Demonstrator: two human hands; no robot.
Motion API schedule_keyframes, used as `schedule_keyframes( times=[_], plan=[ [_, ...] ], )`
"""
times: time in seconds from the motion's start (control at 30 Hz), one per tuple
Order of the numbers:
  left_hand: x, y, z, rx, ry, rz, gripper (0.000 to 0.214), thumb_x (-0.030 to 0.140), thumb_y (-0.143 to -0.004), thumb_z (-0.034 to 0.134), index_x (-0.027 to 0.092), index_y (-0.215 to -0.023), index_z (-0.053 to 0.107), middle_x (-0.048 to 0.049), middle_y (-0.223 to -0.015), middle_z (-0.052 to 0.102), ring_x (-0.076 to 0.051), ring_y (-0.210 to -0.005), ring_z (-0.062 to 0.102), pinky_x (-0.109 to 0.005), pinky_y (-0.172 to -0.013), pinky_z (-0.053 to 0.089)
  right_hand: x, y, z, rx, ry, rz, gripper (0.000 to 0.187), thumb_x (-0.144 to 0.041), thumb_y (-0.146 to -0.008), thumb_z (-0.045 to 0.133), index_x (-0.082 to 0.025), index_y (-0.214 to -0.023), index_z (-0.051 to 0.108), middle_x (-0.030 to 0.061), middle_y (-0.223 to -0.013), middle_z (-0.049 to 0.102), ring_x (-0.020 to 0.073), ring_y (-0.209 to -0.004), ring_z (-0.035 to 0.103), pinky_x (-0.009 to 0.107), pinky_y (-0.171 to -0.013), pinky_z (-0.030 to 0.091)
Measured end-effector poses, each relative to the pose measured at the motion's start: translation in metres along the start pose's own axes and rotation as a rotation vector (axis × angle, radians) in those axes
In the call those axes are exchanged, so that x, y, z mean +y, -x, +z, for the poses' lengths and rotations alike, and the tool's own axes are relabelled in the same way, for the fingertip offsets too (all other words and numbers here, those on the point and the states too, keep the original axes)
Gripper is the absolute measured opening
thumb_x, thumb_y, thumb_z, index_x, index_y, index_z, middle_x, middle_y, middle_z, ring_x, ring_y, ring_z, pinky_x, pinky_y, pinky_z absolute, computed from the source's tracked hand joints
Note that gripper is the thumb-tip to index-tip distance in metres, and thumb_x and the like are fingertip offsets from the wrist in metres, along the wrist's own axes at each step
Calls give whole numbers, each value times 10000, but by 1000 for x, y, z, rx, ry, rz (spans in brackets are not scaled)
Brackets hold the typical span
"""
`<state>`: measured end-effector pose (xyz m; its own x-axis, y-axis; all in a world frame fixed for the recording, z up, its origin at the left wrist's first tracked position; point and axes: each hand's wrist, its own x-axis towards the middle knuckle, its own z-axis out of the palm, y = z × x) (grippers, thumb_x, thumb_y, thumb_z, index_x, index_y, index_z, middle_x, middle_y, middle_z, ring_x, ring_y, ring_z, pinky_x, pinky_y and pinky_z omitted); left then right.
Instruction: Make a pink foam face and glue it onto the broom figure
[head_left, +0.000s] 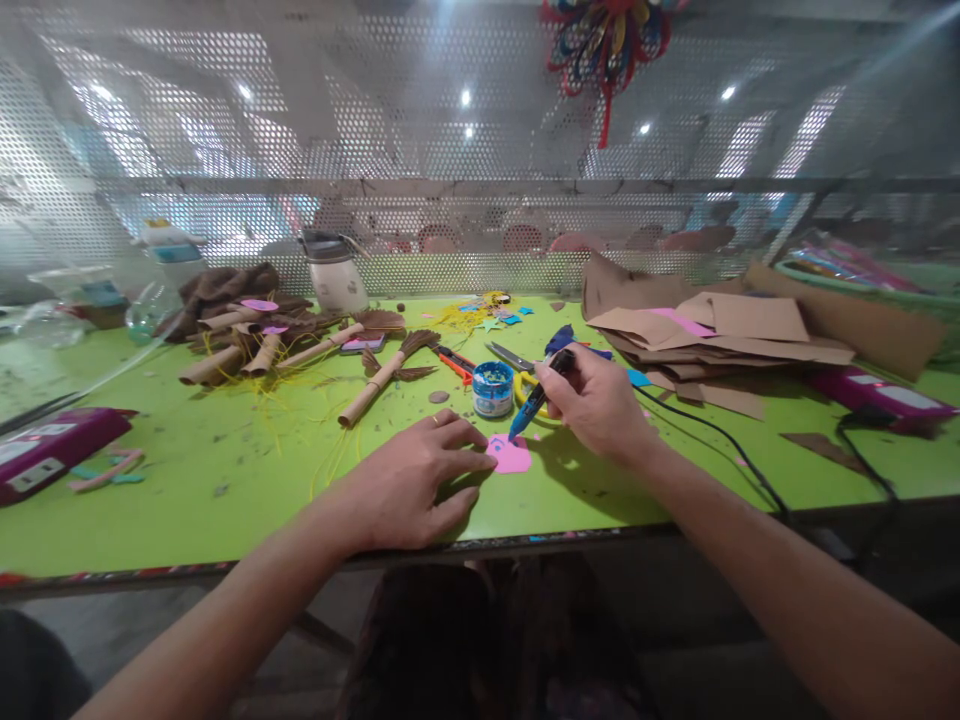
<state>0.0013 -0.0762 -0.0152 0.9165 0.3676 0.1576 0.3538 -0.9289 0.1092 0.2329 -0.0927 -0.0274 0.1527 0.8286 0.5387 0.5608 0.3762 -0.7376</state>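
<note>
A small pink paper piece (513, 457) lies flat on the green table, with blue marks drawn on it. My left hand (420, 478) rests on the table with fingers spread, its fingertips at the paper's left edge. In my right hand (600, 405) is a blue marker (531, 408), tilted, its tip on the paper. Just behind the paper stands a small open jar (493, 390) with blue contents. Scissors with yellow handles (523, 388) lie beside the jar, partly hidden by my right hand. Orange-handled scissors (459, 366) are left of the jar.
Brown paper rolls with fringed ends (375, 393) and yellow strings lie on the left. Brown paper sheets (705, 330) are stacked at the right. Purple power strips (60, 450) sit at both sides, and a black cable (720, 442) crosses the right. A perforated screen (420, 150) stands behind.
</note>
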Motion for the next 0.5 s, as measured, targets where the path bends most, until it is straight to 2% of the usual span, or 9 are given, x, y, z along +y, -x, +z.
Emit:
schedule_keyframes(
  times=[0.5],
  plan=[
    [0, 0, 0, 3, 6, -1, 341, 205, -860, 502, 199, -1158, 668, -89, -1174, 614, -253, -1073, 548, -415, -967, 429, 0, 1, 1, -2, 3, -15, 310, -408, -880, 541, -209, -660, 448, -36, -536, 495, 100, -492, 437, 250, -502, 331]
  ],
)
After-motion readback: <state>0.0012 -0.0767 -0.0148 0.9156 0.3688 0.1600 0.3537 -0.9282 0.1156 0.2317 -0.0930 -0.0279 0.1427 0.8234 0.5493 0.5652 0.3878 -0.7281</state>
